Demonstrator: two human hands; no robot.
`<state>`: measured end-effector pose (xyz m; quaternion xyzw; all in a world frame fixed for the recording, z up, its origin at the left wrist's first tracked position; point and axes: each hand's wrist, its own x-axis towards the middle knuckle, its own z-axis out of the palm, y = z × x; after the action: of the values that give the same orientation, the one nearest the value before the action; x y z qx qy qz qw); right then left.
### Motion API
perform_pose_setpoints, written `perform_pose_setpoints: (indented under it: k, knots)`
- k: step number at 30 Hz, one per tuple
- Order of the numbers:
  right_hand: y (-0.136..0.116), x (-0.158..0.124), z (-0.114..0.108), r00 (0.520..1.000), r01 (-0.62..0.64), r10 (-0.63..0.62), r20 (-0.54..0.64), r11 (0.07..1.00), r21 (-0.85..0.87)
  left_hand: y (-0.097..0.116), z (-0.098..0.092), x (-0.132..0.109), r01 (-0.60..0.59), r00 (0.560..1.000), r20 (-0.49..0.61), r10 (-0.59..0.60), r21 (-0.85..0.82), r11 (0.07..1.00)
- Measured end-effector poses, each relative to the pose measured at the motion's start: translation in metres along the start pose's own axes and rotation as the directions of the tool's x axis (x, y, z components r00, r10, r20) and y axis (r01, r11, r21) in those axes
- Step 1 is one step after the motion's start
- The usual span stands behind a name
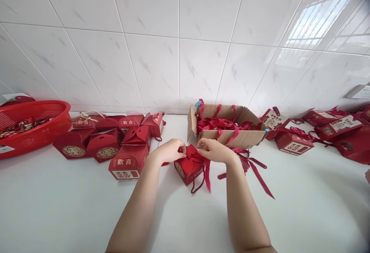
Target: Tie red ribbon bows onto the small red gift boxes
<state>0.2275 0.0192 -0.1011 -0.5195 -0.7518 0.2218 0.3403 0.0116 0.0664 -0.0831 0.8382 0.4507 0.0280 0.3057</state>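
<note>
A small red gift box point(186, 168) stands on the white table point(58, 210) in front of me, its curved top flaps closed. My left hand point(168, 151) pinches the top flap on the left side. My right hand point(213, 149) pinches a dark red ribbon point(207, 174) at the top of the box; the ribbon's ends and a cord loop hang down the box's right side. Both hands have their fingers closed.
Several closed red gift boxes point(115, 141) sit to the left, beside a red plastic basket point(37, 129). A cardboard box point(231, 129) full of red ribbons stands behind my hands. More red boxes point(318, 133) and loose ribbons lie at the right. A tiled wall rises behind.
</note>
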Motion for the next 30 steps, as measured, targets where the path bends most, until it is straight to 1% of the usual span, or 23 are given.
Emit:
perform_pose_setpoints:
  k: [2,4,6,10,13,15,18,19,23,26,30]
  knots:
    - [0.001,-0.001,-0.001,0.99,-0.049,0.049,0.13,0.999,-0.004,0.0,0.0,0.0,0.007,1.0,0.007,-0.007,-0.003,1.0]
    - [0.001,-0.002,-0.002,0.974,-0.094,0.094,0.204,0.996,-0.011,0.0,0.0,0.0,0.008,1.0,0.008,-0.008,-0.001,1.0]
    - [0.002,-0.002,-0.002,0.97,-0.109,0.109,0.218,0.994,-0.015,0.001,0.0,0.0,0.003,1.0,0.01,-0.003,0.007,1.0]
    - [0.003,-0.004,0.0,0.977,-0.107,0.108,0.186,0.994,-0.016,0.001,0.0,0.0,-0.005,1.0,0.019,0.005,0.029,1.0]
    - [0.002,-0.005,0.0,0.975,-0.113,0.111,0.191,0.994,0.001,0.002,-0.001,0.0,-0.001,1.0,0.023,0.0,0.037,0.999]
    - [-0.001,-0.005,-0.001,0.957,-0.144,0.141,0.254,0.99,-0.005,0.002,-0.001,0.0,0.002,1.0,0.02,-0.003,0.028,1.0]
    - [-0.007,-0.003,-0.002,0.906,-0.205,0.205,0.371,0.978,-0.04,0.002,0.0,0.0,0.005,1.0,0.016,-0.005,0.014,1.0]
    - [-0.008,-0.002,-0.002,0.895,-0.216,0.217,0.389,0.975,-0.047,0.002,0.0,0.0,0.01,1.0,0.017,-0.01,0.011,1.0]
    - [-0.01,-0.001,-0.004,0.886,-0.215,0.209,0.413,0.976,-0.032,0.002,0.001,0.0,0.054,0.997,0.053,-0.054,0.017,0.998]
    - [-0.009,-0.003,-0.01,0.884,-0.233,0.189,0.427,0.971,0.051,0.001,0.0,-0.002,0.081,0.994,0.073,-0.083,0.038,0.996]
    - [-0.012,-0.007,-0.019,0.9,-0.309,0.186,0.394,0.91,0.276,0.001,0.0,-0.005,0.123,0.988,0.095,-0.125,0.023,0.992]
